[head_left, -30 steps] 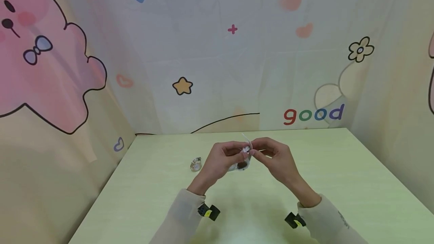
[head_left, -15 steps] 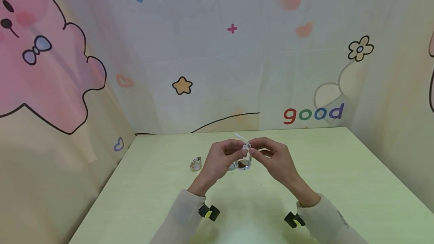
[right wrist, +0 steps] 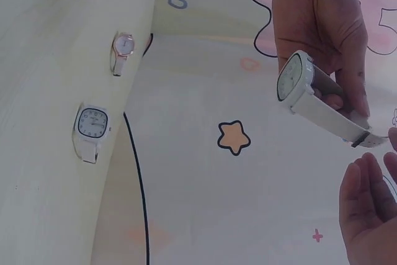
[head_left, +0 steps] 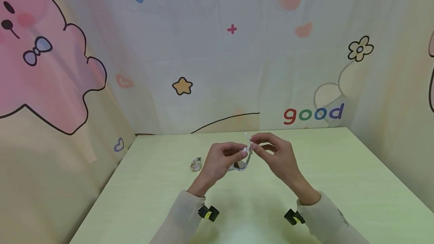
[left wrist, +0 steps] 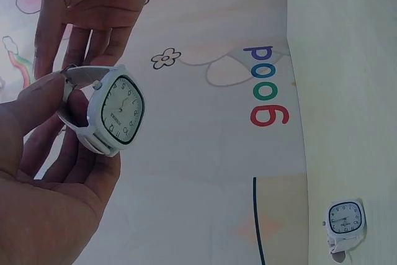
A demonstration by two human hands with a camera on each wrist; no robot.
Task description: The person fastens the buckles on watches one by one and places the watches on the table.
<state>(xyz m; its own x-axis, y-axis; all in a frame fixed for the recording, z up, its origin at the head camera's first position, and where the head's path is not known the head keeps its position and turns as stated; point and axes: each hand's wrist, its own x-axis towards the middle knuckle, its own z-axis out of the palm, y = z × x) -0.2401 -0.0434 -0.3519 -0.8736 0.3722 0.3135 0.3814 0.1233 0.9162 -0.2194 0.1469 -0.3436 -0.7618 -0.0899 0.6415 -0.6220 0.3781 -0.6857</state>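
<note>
A white wristwatch (head_left: 240,165) with a rounded square dial hangs between both hands above the table. My left hand (head_left: 220,161) holds it by the strap near the buckle, thumb against fingers. At the loose strap end, my right hand (head_left: 276,157) pinches with thumb and forefinger. In the left wrist view the watch face (left wrist: 123,110) is turned outward and the strap is bent into a loop. The right wrist view shows the watch strap (right wrist: 332,119) running down to a dark buckle; part of the right hand is cut off by the frame edge.
On the table (head_left: 162,195) lie a second white square watch (right wrist: 93,122) and a smaller rose-gold rimmed watch (right wrist: 124,44). From the head, the smaller watch (head_left: 196,164) shows left of the left hand. A printed curtain (head_left: 210,59) stands behind the table.
My right hand has lifted slightly at the strap end. The strap tip, which leaned left, now points more upright, and the watch face has turned. My left hand is nearly still.
</note>
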